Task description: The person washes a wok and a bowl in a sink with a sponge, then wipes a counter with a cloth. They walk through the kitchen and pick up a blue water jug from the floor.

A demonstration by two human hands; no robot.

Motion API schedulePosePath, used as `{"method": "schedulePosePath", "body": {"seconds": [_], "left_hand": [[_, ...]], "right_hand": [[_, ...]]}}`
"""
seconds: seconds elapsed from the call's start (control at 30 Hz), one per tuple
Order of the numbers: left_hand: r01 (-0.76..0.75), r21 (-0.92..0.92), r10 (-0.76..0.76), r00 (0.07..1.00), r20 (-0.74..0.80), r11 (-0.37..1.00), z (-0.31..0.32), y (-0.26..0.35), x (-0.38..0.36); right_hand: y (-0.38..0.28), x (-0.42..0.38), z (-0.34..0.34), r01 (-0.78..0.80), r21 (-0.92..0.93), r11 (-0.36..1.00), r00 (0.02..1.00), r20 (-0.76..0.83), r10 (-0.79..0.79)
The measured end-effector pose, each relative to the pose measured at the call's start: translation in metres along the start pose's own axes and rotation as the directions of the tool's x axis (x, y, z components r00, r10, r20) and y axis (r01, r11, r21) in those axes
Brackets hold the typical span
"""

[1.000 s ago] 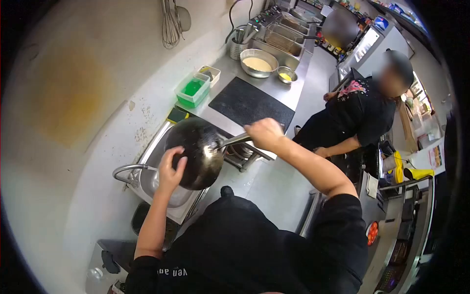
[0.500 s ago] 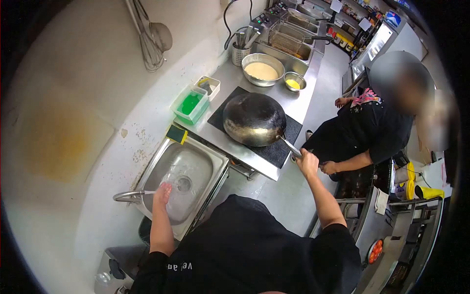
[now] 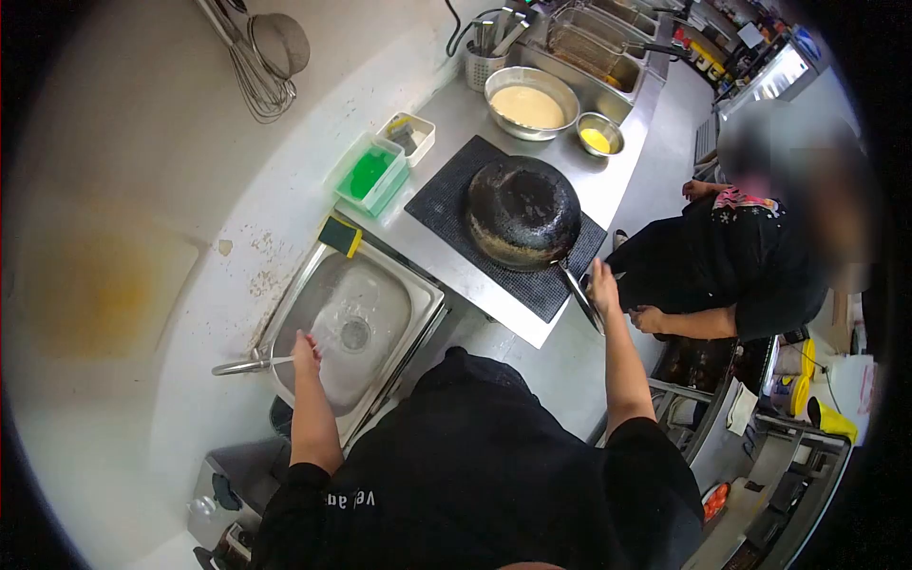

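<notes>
My left hand is at the running tap, over the sink, with water over it and its fingers loosely apart; it holds nothing that I can see. An upturned wok, its blackened underside facing up, rests on a black rubber mat on the steel counter. The wok's handle points toward me past the counter edge. Right beside that handle is my right hand, fingers extended and no longer wrapped round it.
A sponge sits on the sink's rim. Behind it stand a tub of green liquid, a bowl of batter and a small bowl of yellow liquid. A co-worker stands to the right, close to my right hand.
My right hand has let go of the wok's handle and opened. The wok now sits farther right on the mat. My left hand stays under the tap, turned and drawn slightly toward the spout.
</notes>
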State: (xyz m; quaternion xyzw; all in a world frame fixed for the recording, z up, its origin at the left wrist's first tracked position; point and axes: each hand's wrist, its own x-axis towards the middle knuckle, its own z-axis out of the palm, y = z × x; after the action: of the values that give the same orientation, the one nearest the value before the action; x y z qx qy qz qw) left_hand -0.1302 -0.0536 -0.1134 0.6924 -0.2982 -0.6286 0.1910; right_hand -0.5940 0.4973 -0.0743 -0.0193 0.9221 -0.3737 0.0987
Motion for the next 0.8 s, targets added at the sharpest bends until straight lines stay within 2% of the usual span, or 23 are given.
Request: {"method": "schedulePosePath", "body": {"seconds": [0.03,0.07,0.1,0.13,0.17,0.23,0.27,0.3,0.37,0.43,0.47,0.53,0.6,0.67,0.7,0.77,0.8], "left_hand": [[-0.007,0.084,0.005,0.999,0.034,0.996,-0.002,-0.007,0.008],[-0.015,0.168,0.003,0.998,0.070,0.986,-0.004,-0.014,0.013],[-0.006,0.170,-0.005,0.998,0.064,0.985,-0.003,-0.020,0.018],[-0.007,0.229,-0.015,0.995,0.096,0.973,-0.003,-0.025,0.024],[-0.009,0.285,-0.028,0.992,0.125,0.958,-0.004,-0.029,0.026],[-0.015,0.282,-0.025,0.990,0.136,0.959,-0.002,-0.033,0.014],[-0.029,0.284,-0.015,0.988,0.153,0.958,-0.002,-0.033,0.009],[-0.024,0.271,-0.013,0.991,0.134,0.962,-0.004,-0.034,0.009],[-0.019,0.251,-0.015,0.991,0.133,0.968,-0.011,-0.039,0.008],[-0.012,0.244,-0.006,0.997,0.072,0.970,-0.013,-0.037,-0.004],[-0.011,0.247,0.004,1.000,0.029,0.969,-0.017,-0.034,-0.010],[-0.076,0.320,0.047,0.994,0.096,0.944,-0.020,-0.028,-0.009],[-0.183,0.120,0.160,0.971,0.180,0.976,-0.026,-0.033,0.007],[-0.236,0.086,0.227,0.968,0.103,0.968,-0.022,-0.031,0.018],[-0.239,0.189,0.230,0.971,0.065,0.953,-0.019,-0.024,0.012],[-0.158,0.421,0.184,0.983,-0.022,0.893,-0.002,0.007,-0.041],[-0.088,0.536,0.146,0.987,-0.067,0.839,0.010,0.026,-0.064]], "right_hand": [[-0.010,0.014,-0.001,-0.155,0.177,0.972,0.988,0.054,0.148],[-0.006,0.032,0.005,-0.088,0.080,0.993,0.996,-0.005,0.088],[-0.013,0.046,0.007,-0.019,-0.023,1.000,0.998,-0.060,0.018],[-0.020,0.059,0.005,-0.062,-0.231,0.971,0.996,0.041,0.073],[-0.019,0.059,0.017,-0.058,-0.238,0.970,0.996,0.051,0.072],[-0.017,0.069,0.050,-0.004,-0.367,0.930,0.957,-0.270,-0.102],[-0.029,0.069,0.047,-0.058,-0.230,0.971,0.989,-0.145,0.025],[-0.035,0.070,0.052,0.018,-0.233,0.972,0.967,-0.243,-0.076],[-0.049,0.076,0.053,-0.022,-0.506,0.862,0.956,-0.263,-0.130],[-0.039,0.093,0.063,0.031,-0.660,0.751,0.890,-0.323,-0.321],[-0.045,0.094,0.063,0.013,-0.641,0.767,0.904,-0.321,-0.283],[-0.054,0.095,0.061,-0.020,-0.656,0.755,0.921,-0.306,-0.242],[-0.052,0.102,0.060,-0.032,-0.696,0.718,0.922,-0.298,-0.248],[-0.038,0.114,0.063,-0.023,-0.743,0.669,0.894,-0.315,-0.319],[-0.028,0.120,0.070,-0.026,-0.777,0.629,0.860,-0.337,-0.382],[-0.040,0.114,0.061,0.022,-0.649,0.761,0.941,-0.243,-0.234],[0.005,0.152,0.062,0.115,-0.683,0.722,0.926,-0.189,-0.326]]}}
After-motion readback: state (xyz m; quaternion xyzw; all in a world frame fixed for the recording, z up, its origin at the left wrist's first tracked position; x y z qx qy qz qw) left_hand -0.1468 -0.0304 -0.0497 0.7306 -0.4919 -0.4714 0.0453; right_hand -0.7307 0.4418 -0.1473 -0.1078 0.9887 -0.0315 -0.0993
